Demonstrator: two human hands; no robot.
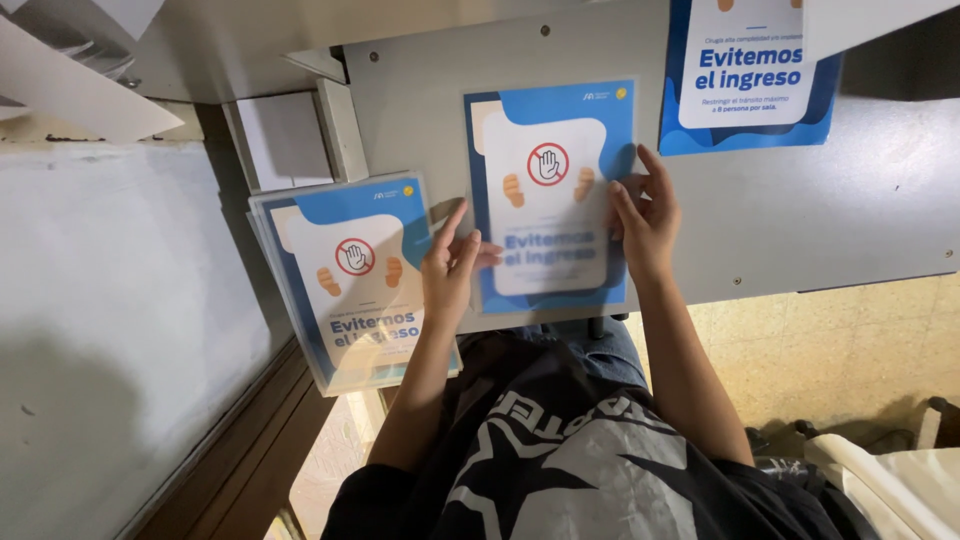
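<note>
The left hand (452, 268) lay open, fingers spread flat on the lower left edge of a blue and white poster (549, 195), pressing rather than gripping it. The right hand (645, 220) was likewise open, fingertips resting on the poster's right edge, with nothing clasped in it. The poster lay flat on a grey metal table (800, 210), between the two hands. Just left of it, under the left forearm, sat a stack of matching posters (345, 280), overhanging the table's edge. Another blue and white poster (750, 75) lay further up and to the right, well apart from both hands.
</note>
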